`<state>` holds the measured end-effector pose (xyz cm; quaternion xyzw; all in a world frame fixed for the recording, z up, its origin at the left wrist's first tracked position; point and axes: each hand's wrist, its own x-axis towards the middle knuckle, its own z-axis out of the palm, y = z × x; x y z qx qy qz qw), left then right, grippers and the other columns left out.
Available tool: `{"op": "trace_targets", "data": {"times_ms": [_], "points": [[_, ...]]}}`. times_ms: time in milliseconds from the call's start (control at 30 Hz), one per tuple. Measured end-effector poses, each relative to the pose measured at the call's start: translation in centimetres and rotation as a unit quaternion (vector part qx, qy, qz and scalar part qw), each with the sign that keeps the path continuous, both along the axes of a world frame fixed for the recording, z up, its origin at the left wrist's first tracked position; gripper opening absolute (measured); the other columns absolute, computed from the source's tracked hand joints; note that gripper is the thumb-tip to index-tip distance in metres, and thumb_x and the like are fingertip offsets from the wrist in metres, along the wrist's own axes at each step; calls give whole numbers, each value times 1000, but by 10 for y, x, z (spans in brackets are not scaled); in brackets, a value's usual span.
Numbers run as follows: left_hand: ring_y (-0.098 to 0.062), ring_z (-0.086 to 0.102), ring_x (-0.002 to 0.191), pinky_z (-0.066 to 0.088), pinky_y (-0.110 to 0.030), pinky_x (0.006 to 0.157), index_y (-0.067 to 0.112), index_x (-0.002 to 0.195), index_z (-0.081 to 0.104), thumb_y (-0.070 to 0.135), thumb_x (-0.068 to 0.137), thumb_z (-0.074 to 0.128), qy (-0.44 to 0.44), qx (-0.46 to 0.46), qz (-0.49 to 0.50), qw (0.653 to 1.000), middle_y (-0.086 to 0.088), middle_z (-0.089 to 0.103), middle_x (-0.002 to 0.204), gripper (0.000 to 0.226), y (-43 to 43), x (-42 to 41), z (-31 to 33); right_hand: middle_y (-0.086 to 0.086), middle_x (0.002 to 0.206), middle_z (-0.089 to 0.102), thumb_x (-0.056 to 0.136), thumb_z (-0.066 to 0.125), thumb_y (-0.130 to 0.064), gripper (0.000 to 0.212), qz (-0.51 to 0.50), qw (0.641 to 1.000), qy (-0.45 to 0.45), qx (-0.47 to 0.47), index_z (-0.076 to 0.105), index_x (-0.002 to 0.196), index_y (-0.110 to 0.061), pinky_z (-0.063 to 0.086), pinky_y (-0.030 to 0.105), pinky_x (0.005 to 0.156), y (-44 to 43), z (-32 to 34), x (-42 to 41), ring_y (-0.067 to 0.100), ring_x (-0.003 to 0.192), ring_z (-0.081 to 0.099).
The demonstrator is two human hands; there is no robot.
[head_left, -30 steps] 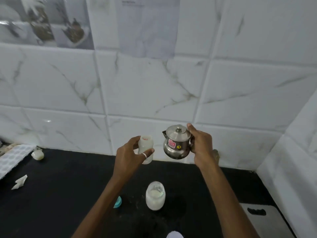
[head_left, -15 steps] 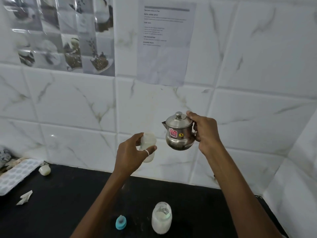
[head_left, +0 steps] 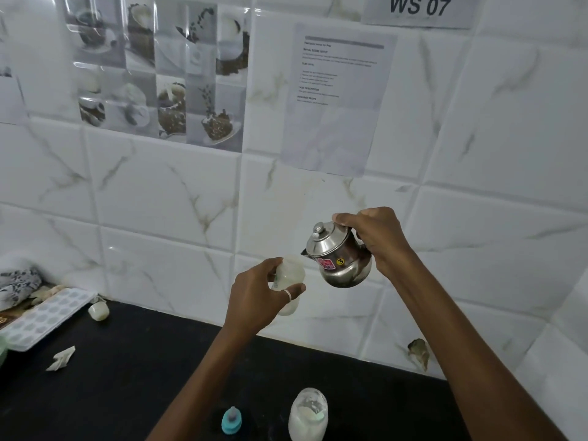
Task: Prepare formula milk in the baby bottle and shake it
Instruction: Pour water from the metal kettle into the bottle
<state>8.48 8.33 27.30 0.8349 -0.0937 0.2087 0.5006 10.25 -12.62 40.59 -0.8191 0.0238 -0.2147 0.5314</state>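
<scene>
My left hand holds a small translucent baby bottle upright in the air, in front of the tiled wall. My right hand grips the handle of a small steel kettle with a lid and a red sticker. The kettle is tilted to the left, and its spout sits right at the bottle's open mouth. Below, on the black counter, stand a jar of white powder and the teal teat ring.
A white moulded tray lies at the counter's left edge beside a patterned cloth. A small white cap and a crumpled paper scrap lie near it. A paper sheet hangs on the wall.
Both hands have risen with the bottle and the kettle. The kettle, level before, now tips its spout down to the bottle's mouth. My view has swung upward along the wall.
</scene>
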Motion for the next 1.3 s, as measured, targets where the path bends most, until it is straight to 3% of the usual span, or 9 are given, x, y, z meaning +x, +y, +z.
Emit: {"op": "trace_targets", "data": {"times_ms": [100,267,400,700,833,1167,1300], "points": [[-5,64,99,47,-17,83,26,132,62,56,70,84,-1,6,1,1000,11,70,113,72,3,-2,1,-9,44,34,69,83,-35,55,1,1000,-1,-27,37,42,-21,37,38,65,5,5,0,20,57,40],[-5,63,99,39,-6,75,25,132,63,54,69,85,-7,9,6,1000,10,70,114,73,6,-3,3,-12,41,28,68,83,-36,60,-5,997,-8,-82,34,38,-19,31,33,58,11,12,-1,11,45,32],[-5,63,98,41,-9,77,25,130,64,52,69,86,-11,1,2,1000,12,69,111,71,6,-3,5,-11,38,27,69,82,-37,59,-2,995,-9,-104,37,36,-19,28,30,54,13,17,0,9,35,31],[-3,63,97,39,-6,77,26,129,65,52,69,86,-15,-8,-2,1000,17,67,106,68,3,-2,10,-11,35,31,67,81,-39,50,-15,988,-10,-151,46,35,-20,31,29,53,16,26,-1,11,43,33],[-7,64,101,42,-12,80,24,131,63,52,70,86,-18,-7,-3,1000,10,70,114,71,3,0,11,-11,37,32,66,81,-38,50,-16,986,-10,-165,46,36,-19,32,30,54,18,28,0,12,45,36],[-7,62,96,45,-19,82,24,131,63,51,70,86,-24,-10,3,1000,11,68,109,70,5,4,16,-4,49,40,65,78,-40,44,-28,975,-20,-219,43,50,-18,36,34,58,27,37,3,16,53,43],[-9,62,98,45,-21,83,23,132,62,52,71,85,-22,-2,5,1000,6,70,115,72,6,7,18,-8,44,35,64,77,-38,47,-34,969,-19,-243,39,49,-16,34,33,56,33,42,3,17,52,40]]}}
